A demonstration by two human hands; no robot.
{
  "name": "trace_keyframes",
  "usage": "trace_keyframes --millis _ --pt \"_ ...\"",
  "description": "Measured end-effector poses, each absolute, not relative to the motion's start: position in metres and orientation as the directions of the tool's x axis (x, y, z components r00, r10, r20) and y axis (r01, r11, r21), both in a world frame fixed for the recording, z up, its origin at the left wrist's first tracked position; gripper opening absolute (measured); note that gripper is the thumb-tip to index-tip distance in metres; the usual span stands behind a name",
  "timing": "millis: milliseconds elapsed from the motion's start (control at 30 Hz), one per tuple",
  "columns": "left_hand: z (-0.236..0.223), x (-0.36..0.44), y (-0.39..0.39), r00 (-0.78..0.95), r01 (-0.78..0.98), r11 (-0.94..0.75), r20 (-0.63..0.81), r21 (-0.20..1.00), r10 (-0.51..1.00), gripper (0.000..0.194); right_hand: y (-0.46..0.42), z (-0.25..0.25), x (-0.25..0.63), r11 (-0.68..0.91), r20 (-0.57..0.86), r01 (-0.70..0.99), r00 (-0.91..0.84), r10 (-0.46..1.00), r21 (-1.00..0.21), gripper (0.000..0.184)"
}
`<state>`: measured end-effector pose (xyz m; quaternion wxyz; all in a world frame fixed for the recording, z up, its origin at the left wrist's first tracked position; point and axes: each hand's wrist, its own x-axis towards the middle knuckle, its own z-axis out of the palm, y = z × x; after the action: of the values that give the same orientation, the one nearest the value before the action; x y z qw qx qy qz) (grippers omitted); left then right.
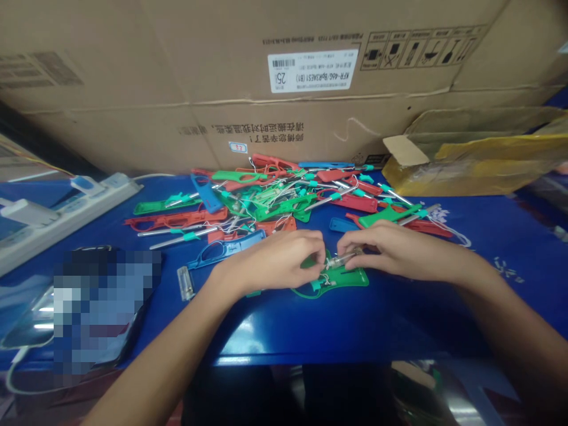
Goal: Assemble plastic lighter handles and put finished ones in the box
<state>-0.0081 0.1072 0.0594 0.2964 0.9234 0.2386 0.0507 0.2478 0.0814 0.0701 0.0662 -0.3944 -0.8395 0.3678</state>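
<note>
My right hand (375,251) pinches a small clear lighter fuel tank (342,259) with a white fitting at its left end. My left hand (299,257) is closed in a pinch at that fitting; what lies between its fingertips is hidden. Under both hands a green plastic lighter shell half (352,278) lies on the blue table (284,331), with thin white wires and a teal piece inside it. Left of my left hand is a blue shell half (233,245), partly behind the wrist. A second clear tank (185,284) stands or lies beside it.
Behind my hands spreads a heap of red, green and blue shell halves (284,207), metal rods and wires. A large cardboard sheet (155,71) rises behind it. A taped carton (479,160) sits back right. At left are a power strip (66,216) and a phone (106,313).
</note>
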Motion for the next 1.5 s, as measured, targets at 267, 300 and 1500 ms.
trace_keyframes --millis 267,300,1500 --pt "0.0568 -0.0060 0.1072 0.888 0.396 -0.721 -0.037 0.569 0.459 0.007 0.0790 0.0692 0.2487 0.431 -0.190 0.661 -0.654 0.733 -0.614 0.022" --pt "0.0561 -0.0055 0.1071 0.888 0.395 -0.720 -0.037 0.571 0.458 0.007 0.0788 0.0688 0.2488 0.430 -0.194 0.665 -0.653 0.733 -0.611 0.022" --pt "0.0547 -0.0080 0.1101 0.886 0.401 -0.691 -0.062 0.602 0.460 0.014 0.0763 0.0691 0.2461 0.503 -0.141 0.683 -0.655 0.742 -0.530 0.013"
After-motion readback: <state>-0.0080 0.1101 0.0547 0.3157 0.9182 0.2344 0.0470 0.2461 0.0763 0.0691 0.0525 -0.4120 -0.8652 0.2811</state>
